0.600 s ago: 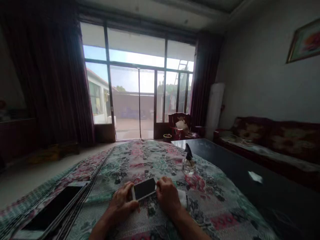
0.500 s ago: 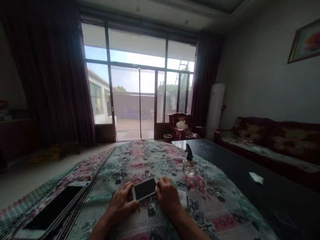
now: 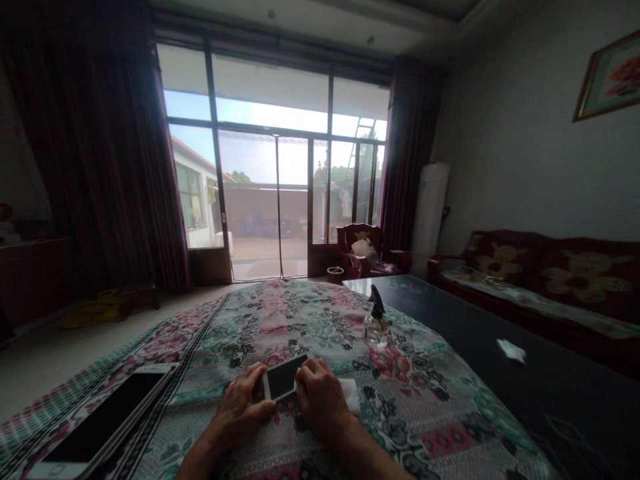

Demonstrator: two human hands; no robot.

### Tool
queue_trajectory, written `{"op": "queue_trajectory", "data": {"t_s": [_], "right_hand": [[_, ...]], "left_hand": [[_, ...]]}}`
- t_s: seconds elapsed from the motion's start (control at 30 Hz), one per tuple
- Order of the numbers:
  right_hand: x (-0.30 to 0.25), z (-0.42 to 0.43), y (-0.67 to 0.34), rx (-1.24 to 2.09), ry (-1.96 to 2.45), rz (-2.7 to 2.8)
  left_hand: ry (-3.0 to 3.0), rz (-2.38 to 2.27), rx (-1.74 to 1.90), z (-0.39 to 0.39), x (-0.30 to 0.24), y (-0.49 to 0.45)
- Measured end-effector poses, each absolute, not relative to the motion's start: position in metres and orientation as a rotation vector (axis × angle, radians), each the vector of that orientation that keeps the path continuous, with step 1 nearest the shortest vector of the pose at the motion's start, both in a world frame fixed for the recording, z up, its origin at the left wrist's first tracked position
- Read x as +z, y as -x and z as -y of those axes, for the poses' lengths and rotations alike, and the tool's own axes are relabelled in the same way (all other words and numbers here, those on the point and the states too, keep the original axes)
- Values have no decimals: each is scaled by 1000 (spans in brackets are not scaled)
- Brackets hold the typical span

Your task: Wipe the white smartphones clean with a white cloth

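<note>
A small white-edged phone (image 3: 283, 377) with a dark screen lies on the flowered cloth (image 3: 320, 327). My left hand (image 3: 243, 405) grips its near left end, fingers curled round the edge. Over the phone's right part lies my right hand (image 3: 320, 399), closed on a white cloth (image 3: 350, 395) that shows under its fingers. A small clear spray bottle (image 3: 375, 325) with a black head stands on the flowered cloth a little beyond my right hand.
A larger white phone or tablet (image 3: 103, 423) lies at the lower left. A dark glossy table (image 3: 500, 373) with a white scrap (image 3: 511, 349) runs along the right. A sofa (image 3: 545, 280) stands by the right wall. Glass doors and an armchair (image 3: 363, 250) are at the back.
My right hand has slid left over the small phone, covering more of its screen. The view has shifted slightly.
</note>
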State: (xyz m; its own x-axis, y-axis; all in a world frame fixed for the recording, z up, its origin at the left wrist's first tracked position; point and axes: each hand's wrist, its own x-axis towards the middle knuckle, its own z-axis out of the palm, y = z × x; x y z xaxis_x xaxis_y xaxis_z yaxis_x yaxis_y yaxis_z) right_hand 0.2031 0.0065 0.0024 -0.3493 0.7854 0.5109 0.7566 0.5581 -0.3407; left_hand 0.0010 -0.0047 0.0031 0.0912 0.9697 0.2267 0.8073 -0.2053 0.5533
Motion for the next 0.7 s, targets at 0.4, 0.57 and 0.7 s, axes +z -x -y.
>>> {"op": "queue_trajectory", "data": {"t_s": [0.4,0.57,0.7], "right_hand": [[4,-22,-222,12,1455,1990],[3,-9,-206,48,1254,2155],[4,-2,-193,63,1078,2309]], "left_hand": [[-2077,-1756,803,4,3,-1],[-2071,-1754,796,5,4,-1],[-2057,-1772,801,5,4,-1]]}}
